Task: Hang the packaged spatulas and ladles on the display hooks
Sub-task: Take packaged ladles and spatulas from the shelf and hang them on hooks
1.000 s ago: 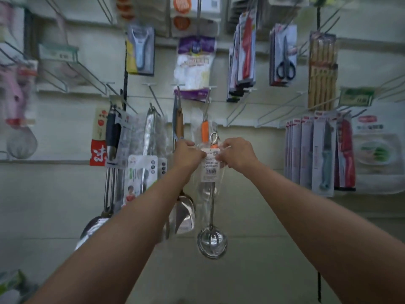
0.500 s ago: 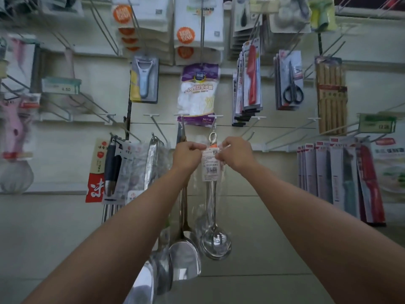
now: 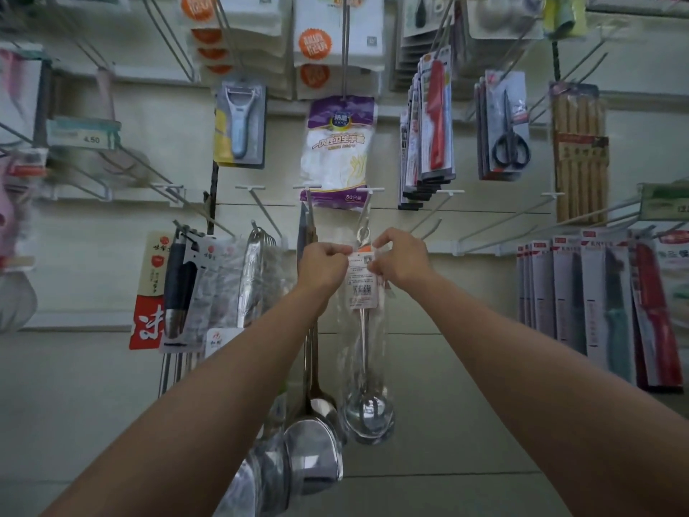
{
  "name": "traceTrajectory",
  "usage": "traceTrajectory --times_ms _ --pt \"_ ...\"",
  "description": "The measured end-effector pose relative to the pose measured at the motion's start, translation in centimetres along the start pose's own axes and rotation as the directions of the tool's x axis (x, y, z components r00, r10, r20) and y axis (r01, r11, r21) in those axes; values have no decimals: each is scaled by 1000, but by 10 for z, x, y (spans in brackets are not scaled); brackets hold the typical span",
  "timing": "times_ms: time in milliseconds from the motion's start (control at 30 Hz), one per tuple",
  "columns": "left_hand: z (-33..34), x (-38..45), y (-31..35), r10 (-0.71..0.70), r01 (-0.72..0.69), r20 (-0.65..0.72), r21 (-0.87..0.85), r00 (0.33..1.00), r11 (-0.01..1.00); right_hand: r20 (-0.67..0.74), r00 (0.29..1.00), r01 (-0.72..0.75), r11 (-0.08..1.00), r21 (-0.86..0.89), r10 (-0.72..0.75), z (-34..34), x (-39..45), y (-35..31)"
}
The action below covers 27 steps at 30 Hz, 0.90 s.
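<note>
A steel ladle in a clear plastic sleeve with a white label hangs straight down in front of the wall. My left hand pinches the sleeve's top left edge and my right hand pinches its top right edge. The ladle's handle loop sits at the tip of a white display hook. Whether the loop is threaded on the hook I cannot tell. Left of it, steel spatulas hang from a neighbouring hook, and more packaged utensils hang further left.
The pegboard wall carries a peeler, a glove bag, red knives, scissors and chopsticks above. Boxed knives hang at right. Bare hooks stick out right of my hands.
Both hands have lifted the bagged ladle higher, bringing its loop up to the hook tip. My view has tilted upward, so the upper rows of goods show more.
</note>
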<state>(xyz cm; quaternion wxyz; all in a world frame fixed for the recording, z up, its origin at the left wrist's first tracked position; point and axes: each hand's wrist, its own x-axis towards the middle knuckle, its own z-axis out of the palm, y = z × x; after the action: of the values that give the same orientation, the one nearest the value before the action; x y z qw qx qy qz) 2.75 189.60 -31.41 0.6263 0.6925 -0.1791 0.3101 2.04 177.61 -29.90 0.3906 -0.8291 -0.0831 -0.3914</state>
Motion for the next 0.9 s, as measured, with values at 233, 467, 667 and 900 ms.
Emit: traceTrajectory --times_ms 233,467,667,900 --pt "7 -4 10 -93 49 135 296 986 954 -110 985 -133 991 4 133 15 4 -3" --pt "12 -20 -16 31 -49 76 257 997 965 -57 994 -87 980 180 98 23 -22 23" --pt "29 -55 -49 -151 140 254 62 955 988 56 992 -117 990 84 113 20 -57 62" --pt "58 -109 -111 -242 218 275 113 931 969 123 965 -244 965 93 232 46 -109 121"
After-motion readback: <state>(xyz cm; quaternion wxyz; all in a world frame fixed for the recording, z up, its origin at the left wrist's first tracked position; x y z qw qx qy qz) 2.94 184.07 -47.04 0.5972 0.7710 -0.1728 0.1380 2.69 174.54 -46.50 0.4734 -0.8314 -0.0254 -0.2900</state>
